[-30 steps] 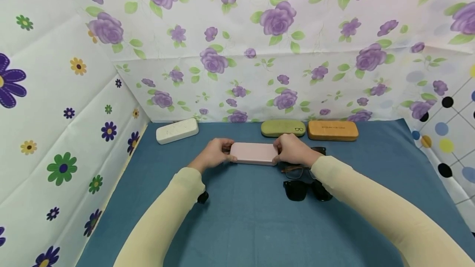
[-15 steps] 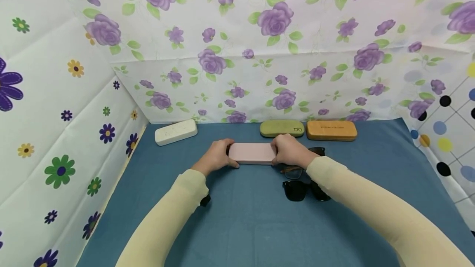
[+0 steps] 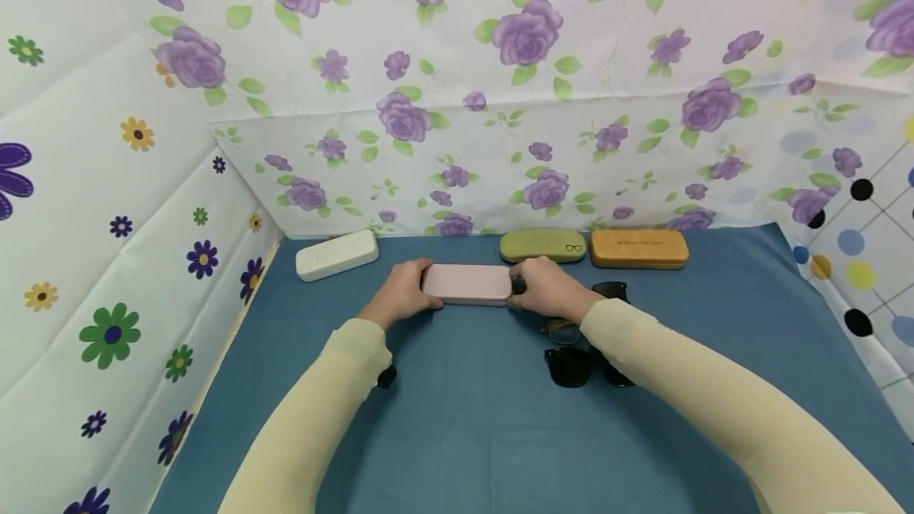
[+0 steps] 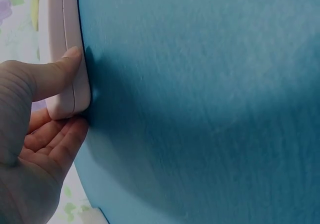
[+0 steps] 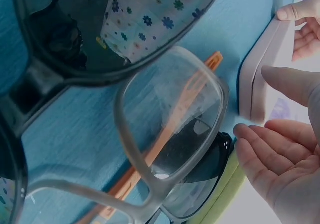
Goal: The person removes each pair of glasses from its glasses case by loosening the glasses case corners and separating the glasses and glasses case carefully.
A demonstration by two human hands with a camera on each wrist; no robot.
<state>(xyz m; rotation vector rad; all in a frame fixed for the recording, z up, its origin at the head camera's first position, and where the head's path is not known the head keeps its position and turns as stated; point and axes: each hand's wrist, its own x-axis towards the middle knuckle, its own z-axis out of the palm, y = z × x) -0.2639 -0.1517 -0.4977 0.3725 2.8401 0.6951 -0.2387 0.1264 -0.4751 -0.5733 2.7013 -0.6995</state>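
Observation:
A closed pink glasses case [image 3: 467,284] lies lengthwise on the blue cloth, between both hands. My left hand [image 3: 401,292] grips its left end; in the left wrist view the thumb presses the case's [image 4: 70,16] long side and the fingers [image 4: 70,141] meet its end. My right hand [image 3: 548,289] is at the right end, thumb and forefinger at the corners, a dark gap between palm and case. In the right wrist view its fingers [image 5: 275,154] are loosely extended beside the case, with the thumb tip at its edge.
Behind stand a white case [image 3: 337,255], a green case [image 3: 535,246] and an orange case [image 3: 639,249]. Black sunglasses [image 3: 569,367], clear-framed glasses [image 5: 125,134] with orange-brown temples and another dark pair [image 3: 610,289] lie around the right forearm. Flowered cloth walls [image 3: 457,133] enclose the table.
The pink case has slid left and slightly back, with both hands moving along. The right hand now overlaps the case less, and a gap shows between its palm and the case.

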